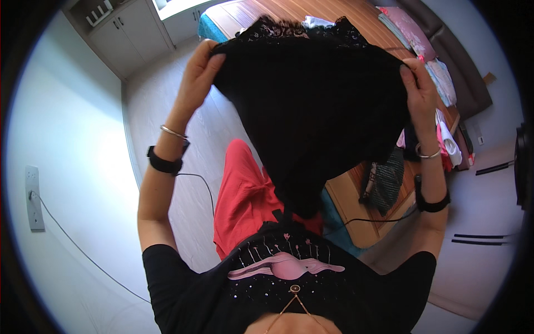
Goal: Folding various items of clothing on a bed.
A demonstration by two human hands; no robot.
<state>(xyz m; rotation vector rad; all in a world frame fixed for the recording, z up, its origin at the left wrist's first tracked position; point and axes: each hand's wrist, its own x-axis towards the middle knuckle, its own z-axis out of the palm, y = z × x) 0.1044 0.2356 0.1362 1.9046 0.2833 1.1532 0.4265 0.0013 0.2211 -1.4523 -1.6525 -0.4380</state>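
Observation:
A black garment with a lace edge [311, 106] hangs spread out in front of me, lace side up and far. My left hand [201, 72] pinches its upper left corner, thumb on top. At the opposite corner my right hand [418, 83] is closed on the cloth in the same way. The fabric is stretched between both hands, and its lower part droops down to my lap. What kind of garment it is, I cannot make out for certain. It hides much of the bed behind it.
Behind lies a bed with a brown slatted mat [345, 12]. Along its right side are a pink pillow [409, 28] and several folded clothes [445, 139]. A dark patterned cloth [385, 181] lies near its corner. Cables run by a wall socket [34, 197] and across the bed's near end. White cabinets [130, 36] stand far left.

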